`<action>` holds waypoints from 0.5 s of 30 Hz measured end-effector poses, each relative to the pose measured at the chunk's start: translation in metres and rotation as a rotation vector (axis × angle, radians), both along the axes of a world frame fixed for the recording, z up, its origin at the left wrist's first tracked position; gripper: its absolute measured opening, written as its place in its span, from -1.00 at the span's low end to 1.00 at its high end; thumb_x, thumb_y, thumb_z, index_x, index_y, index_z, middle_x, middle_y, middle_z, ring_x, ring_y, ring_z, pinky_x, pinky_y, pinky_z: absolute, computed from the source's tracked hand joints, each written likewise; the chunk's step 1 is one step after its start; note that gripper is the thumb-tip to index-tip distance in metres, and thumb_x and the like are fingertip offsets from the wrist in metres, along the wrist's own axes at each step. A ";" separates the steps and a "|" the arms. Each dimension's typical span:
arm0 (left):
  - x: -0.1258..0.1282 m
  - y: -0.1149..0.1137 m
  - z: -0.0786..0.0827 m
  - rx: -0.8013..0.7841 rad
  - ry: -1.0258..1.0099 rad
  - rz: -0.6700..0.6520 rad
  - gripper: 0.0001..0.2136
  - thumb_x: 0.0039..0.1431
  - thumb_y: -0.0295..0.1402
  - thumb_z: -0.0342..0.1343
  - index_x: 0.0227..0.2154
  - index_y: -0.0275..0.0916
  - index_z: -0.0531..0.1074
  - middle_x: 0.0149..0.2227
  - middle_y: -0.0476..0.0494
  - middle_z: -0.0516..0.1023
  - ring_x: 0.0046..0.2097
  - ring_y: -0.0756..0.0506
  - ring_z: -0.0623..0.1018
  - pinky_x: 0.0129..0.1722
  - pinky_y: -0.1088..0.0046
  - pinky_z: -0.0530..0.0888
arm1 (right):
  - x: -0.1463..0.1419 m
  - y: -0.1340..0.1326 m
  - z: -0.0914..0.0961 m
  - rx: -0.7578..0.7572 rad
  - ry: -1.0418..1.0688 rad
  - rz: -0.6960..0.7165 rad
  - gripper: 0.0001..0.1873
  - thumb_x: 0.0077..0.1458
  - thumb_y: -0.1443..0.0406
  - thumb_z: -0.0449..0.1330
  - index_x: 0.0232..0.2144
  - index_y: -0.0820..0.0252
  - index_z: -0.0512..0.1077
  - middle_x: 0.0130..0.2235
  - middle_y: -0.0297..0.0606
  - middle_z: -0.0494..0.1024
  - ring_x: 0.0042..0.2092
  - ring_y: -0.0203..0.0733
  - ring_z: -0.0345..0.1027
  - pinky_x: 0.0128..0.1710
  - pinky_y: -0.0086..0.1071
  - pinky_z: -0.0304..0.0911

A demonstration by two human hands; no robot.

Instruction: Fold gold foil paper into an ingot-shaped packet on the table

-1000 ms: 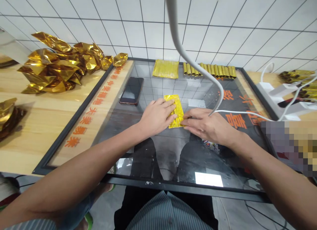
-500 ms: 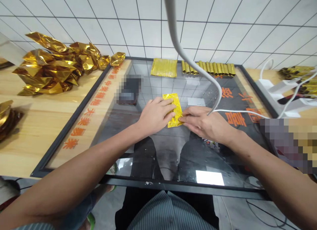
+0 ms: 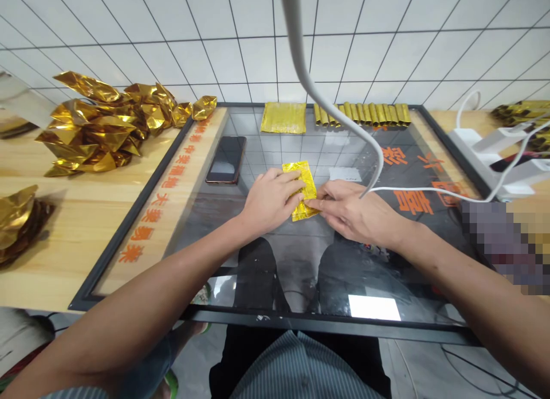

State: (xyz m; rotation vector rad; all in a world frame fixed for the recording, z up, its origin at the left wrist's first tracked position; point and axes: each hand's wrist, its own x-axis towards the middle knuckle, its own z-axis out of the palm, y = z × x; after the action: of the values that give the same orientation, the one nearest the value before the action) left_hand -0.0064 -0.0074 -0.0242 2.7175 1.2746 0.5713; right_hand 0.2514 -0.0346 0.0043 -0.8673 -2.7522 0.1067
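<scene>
A small sheet of gold foil paper [image 3: 306,172] lies on the glass tabletop in front of me. My left hand [image 3: 271,198] rests flat across its left side, fingers stretched out and pressing on it. At the sheet's lower right edge, my right hand [image 3: 354,212] has its fingers together in a pinch, the index fingertip over the foil. The thumb side of that grip is partly hidden. Farther back lies a flat stack of gold foil paper [image 3: 283,118]. Beside it stands a row of rolled gold foil tubes [image 3: 373,114].
A phone [image 3: 226,159] lies left of my hands. Folded gold foil pieces [image 3: 98,126] are heaped at the left, with more foil [image 3: 19,224] nearer. A white cable [image 3: 344,117] hangs across the view. A power strip [image 3: 476,152] sits at the right, before the tiled wall.
My right index fingertip has slid left, farther over the foil sheet. The left hand stays on the sheet. The whole view has shifted slightly.
</scene>
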 end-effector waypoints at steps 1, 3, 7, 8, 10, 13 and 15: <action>0.000 0.001 0.000 0.001 -0.001 -0.002 -0.65 0.54 -0.24 -0.05 0.10 -0.11 0.62 0.32 -0.10 0.56 0.18 -0.27 0.51 0.19 0.01 0.43 | -0.001 0.000 0.000 0.000 -0.013 -0.002 -0.53 0.36 0.38 0.08 0.21 0.11 0.57 -0.03 -0.09 0.57 -0.06 0.00 0.46 -0.03 -0.11 0.40; -0.001 0.001 -0.001 0.006 -0.001 -0.023 -0.65 0.54 -0.26 -0.06 0.09 -0.11 0.63 0.33 -0.11 0.55 0.20 -0.26 0.52 0.22 0.03 0.43 | -0.002 0.000 0.001 0.004 -0.040 -0.006 -0.54 0.37 0.38 0.07 0.21 0.12 0.57 -0.04 -0.09 0.55 -0.05 0.00 0.45 -0.01 -0.11 0.39; -0.008 0.000 0.001 0.020 0.007 -0.083 -0.66 0.53 -0.32 -0.05 0.11 -0.14 0.62 0.39 -0.18 0.47 0.26 -0.27 0.51 0.29 0.02 0.42 | -0.002 0.000 0.001 0.000 -0.048 -0.005 -0.54 0.37 0.39 0.06 0.20 0.14 0.57 -0.06 -0.09 0.52 -0.07 -0.01 0.43 -0.02 -0.10 0.39; -0.010 -0.001 0.003 0.020 0.011 -0.101 -0.66 0.53 -0.35 -0.05 0.13 -0.15 0.60 0.41 -0.21 0.44 0.29 -0.27 0.50 0.30 0.01 0.43 | -0.002 0.001 0.000 -0.007 -0.035 -0.006 -0.54 0.37 0.39 0.07 0.20 0.13 0.57 -0.06 -0.10 0.52 -0.07 -0.01 0.43 -0.02 -0.11 0.39; -0.015 -0.005 0.006 0.021 0.013 -0.137 -0.65 0.50 -0.41 -0.06 0.14 -0.18 0.58 0.43 -0.29 0.39 0.33 -0.29 0.48 0.31 -0.02 0.44 | -0.001 0.001 -0.002 -0.023 0.002 -0.010 -0.55 0.40 0.36 0.07 0.21 0.10 0.57 -0.06 -0.11 0.52 -0.06 -0.02 0.43 -0.02 -0.12 0.39; -0.021 -0.011 0.013 0.022 0.016 -0.180 -0.66 0.44 -0.48 -0.05 0.10 -0.21 0.58 0.36 -0.34 0.44 0.33 -0.29 0.49 0.29 0.01 0.48 | -0.002 0.001 -0.005 -0.039 0.055 -0.031 -0.59 0.43 0.31 0.08 0.19 0.07 0.59 -0.09 -0.12 0.52 -0.06 -0.03 0.43 -0.02 -0.14 0.39; -0.025 -0.014 0.018 0.000 0.017 -0.195 -0.66 0.39 -0.52 -0.03 0.05 -0.20 0.58 0.27 -0.32 0.50 0.26 -0.26 0.54 0.24 0.07 0.53 | -0.002 0.001 -0.006 -0.043 0.076 -0.052 -0.60 0.44 0.29 0.09 0.17 0.07 0.61 -0.10 -0.12 0.52 -0.06 -0.02 0.43 -0.03 -0.13 0.39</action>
State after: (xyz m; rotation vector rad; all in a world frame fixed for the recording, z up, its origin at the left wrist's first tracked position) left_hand -0.0312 -0.0215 -0.0063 2.8088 0.9961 0.5289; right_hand 0.2491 -0.0338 -0.0021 -0.9262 -2.6640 0.1864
